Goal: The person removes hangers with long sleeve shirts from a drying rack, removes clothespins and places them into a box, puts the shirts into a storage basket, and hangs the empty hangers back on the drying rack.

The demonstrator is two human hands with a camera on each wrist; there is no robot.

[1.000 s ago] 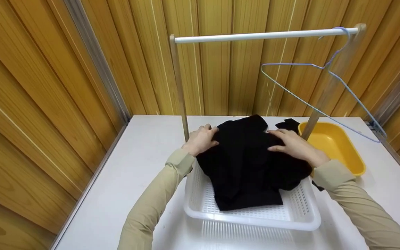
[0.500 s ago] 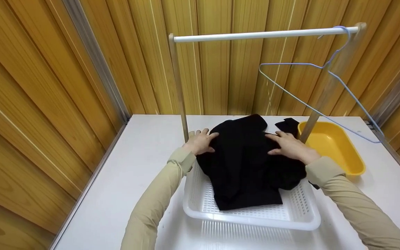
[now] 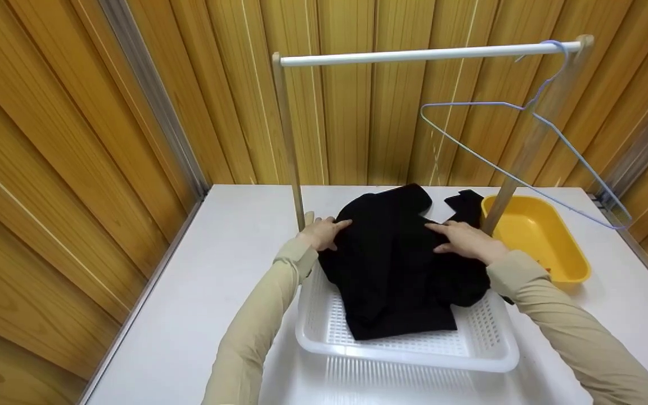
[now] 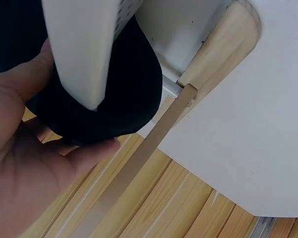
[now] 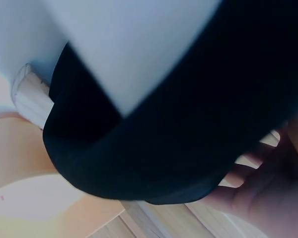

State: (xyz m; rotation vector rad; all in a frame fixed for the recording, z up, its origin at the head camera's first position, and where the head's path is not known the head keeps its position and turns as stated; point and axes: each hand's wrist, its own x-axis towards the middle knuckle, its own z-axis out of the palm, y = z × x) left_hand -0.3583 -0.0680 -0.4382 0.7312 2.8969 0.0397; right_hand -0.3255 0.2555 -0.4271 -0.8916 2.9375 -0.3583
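A black garment (image 3: 391,270) lies bunched in a white plastic basket (image 3: 408,360) and drapes over its far and side edges. At the garment's left edge is my left hand (image 3: 319,233), fingers extended and thumb reaching onto the cloth. The left wrist view shows this hand (image 4: 35,148) beside the dark cloth (image 4: 129,99) that hangs over the basket's corner (image 4: 84,54). My right hand (image 3: 464,239) rests at the garment's right side, its fingers stretched over the fabric. Much of the right hand (image 5: 263,188) is behind cloth or out of frame in the right wrist view.
Behind the basket stands a rack with a white rail (image 3: 414,55) and wooden posts (image 3: 289,140). A blue wire hanger (image 3: 481,156) hangs at the rail's right end. Beside the right post sits a yellow tub (image 3: 549,242). A wood-panelled wall (image 3: 358,124) closes off the white table (image 3: 217,270).
Both hands have shifted slightly toward the person, the right one also a little left. The left fingers, more bent before, have straightened. The garment's right side has drawn in slightly.
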